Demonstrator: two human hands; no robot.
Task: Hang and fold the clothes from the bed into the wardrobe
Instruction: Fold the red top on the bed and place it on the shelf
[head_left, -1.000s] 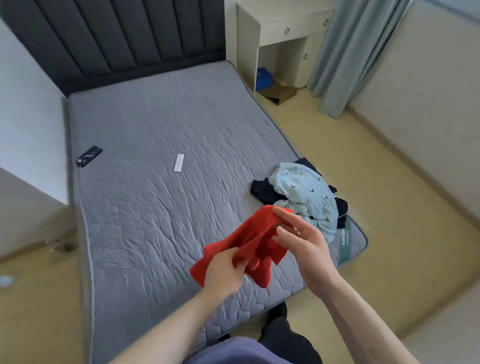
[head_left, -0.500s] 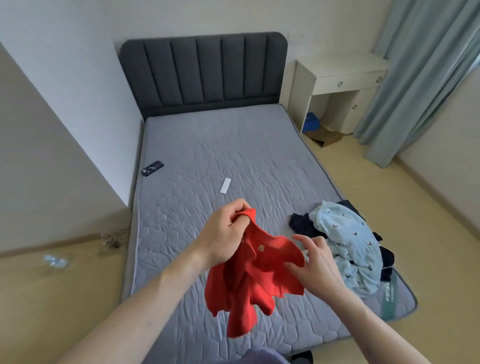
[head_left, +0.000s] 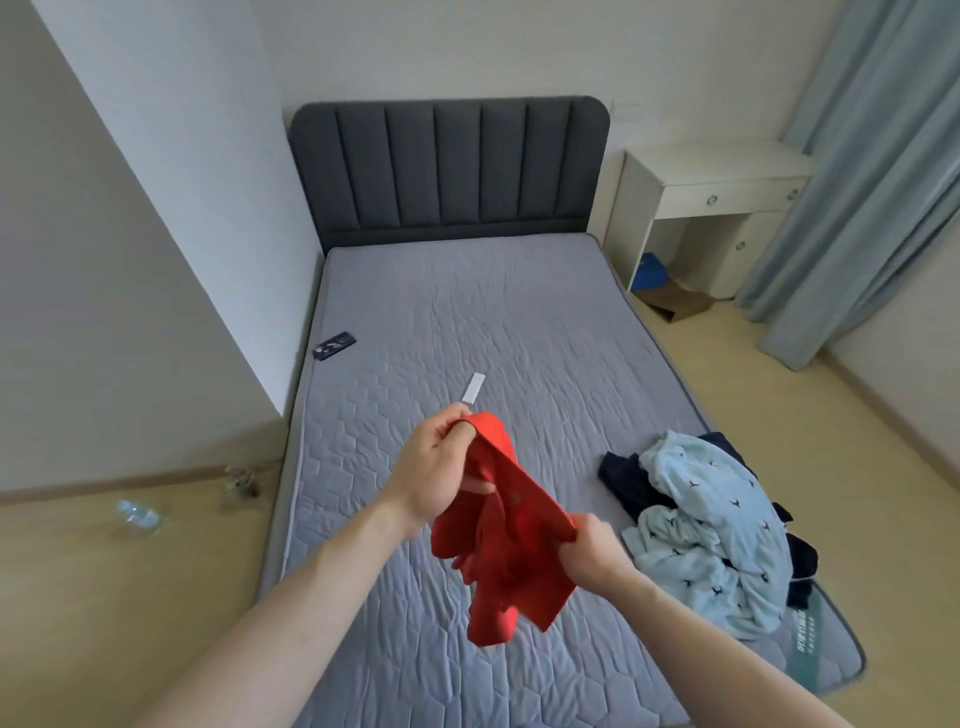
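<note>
Grey bed (head_left: 519, 322) now fully in view; left hand (head_left: 434, 470) raised, right hand (head_left: 592, 548) regripped lower, both pinching red garment (head_left: 501, 540), spreading it for folding.

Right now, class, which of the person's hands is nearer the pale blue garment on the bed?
Right. The right hand is just left of the pale blue garment; the left hand is farther left, beyond the red garment.

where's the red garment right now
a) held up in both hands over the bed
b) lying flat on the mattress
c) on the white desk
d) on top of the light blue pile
a: the left hand grips the top edge of the red garment and the right hand grips its other edge, above the mattress.
</note>
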